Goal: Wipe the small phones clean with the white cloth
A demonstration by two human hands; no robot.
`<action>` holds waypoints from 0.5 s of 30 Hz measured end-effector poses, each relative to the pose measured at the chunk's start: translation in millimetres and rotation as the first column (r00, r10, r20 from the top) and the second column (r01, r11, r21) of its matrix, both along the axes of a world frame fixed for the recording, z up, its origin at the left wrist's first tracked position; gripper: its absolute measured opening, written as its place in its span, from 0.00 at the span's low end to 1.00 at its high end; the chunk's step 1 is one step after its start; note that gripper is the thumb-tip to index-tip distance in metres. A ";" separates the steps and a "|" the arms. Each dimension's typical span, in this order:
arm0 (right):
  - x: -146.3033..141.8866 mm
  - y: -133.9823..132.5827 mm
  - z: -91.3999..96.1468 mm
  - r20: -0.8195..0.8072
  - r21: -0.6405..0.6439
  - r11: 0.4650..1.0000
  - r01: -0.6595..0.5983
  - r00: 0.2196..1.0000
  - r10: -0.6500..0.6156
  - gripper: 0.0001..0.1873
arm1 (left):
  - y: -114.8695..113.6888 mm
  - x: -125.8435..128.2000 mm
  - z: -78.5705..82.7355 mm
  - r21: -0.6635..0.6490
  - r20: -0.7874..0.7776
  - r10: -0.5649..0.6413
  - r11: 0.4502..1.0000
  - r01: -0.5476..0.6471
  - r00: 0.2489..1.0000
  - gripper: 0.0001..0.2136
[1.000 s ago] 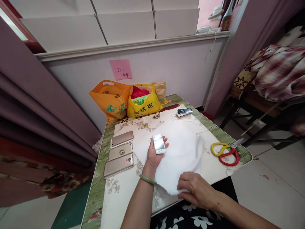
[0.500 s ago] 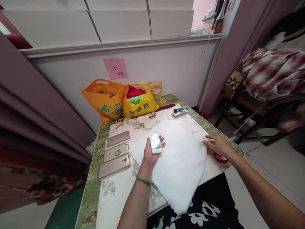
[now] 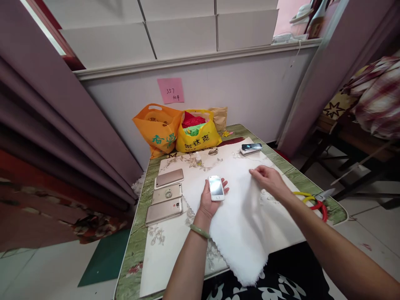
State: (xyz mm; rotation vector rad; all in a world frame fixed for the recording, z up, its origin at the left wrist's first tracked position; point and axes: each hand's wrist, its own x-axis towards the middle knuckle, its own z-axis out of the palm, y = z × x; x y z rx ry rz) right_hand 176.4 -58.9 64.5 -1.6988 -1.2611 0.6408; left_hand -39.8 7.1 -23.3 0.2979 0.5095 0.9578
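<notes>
In my left hand (image 3: 210, 205) lies a small white smartphone (image 3: 216, 188), screen up, with the fingers curled behind it. A white fluffy cloth (image 3: 234, 221) spreads under that hand and hangs over the table's front edge. My right hand (image 3: 268, 179) pinches the cloth's right edge and lifts it, so a fold rises below the fingers. To the left of the cloth lie three phones in a column: a rose-gold one (image 3: 169, 178), a gold one with a ring (image 3: 167, 193) and another gold one (image 3: 164, 211).
Scissors (image 3: 320, 204) with red and yellow handles lie at the table's right corner. A dark phone (image 3: 251, 146) rests on a white one at the back. Orange (image 3: 164, 133) and yellow bags (image 3: 200, 139) stand against the wall, near a small bottle (image 3: 198, 159).
My right hand has closed on the cloth's right edge and drawn it up and leftward, uncovering the scissors. My left hand still holds the phone. The camera view has turned left.
</notes>
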 end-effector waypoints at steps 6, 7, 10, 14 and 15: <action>-69.2 26.0 -1.7 -0.324 0.024 0.944 -0.328 0.891 0.318 0.23 | -9.2 -4.4 8.0 0.034 0.056 -0.116 0.993 0.114 0.992 0.32; -69.6 28.1 -4.6 -0.222 0.016 0.960 -0.279 0.935 0.276 0.22 | -9.9 -5.6 8.5 0.043 0.059 -0.115 0.993 0.112 0.992 0.33; -67.9 34.2 -15.6 0.094 0.082 0.980 -0.182 0.980 0.174 0.20 | -9.4 -8.4 6.9 0.046 0.044 -0.094 0.995 0.092 0.995 0.34; -88.7 41.9 -36.2 0.305 0.195 0.919 -0.342 0.912 0.275 0.26 | -5.7 -8.6 -0.1 0.014 -0.015 -0.058 0.998 0.058 0.998 0.33; -97.7 43.4 -42.4 0.364 0.183 0.891 -0.415 0.871 0.331 0.28 | -4.8 -8.2 -2.2 0.010 -0.028 -0.048 0.999 0.049 0.998 0.33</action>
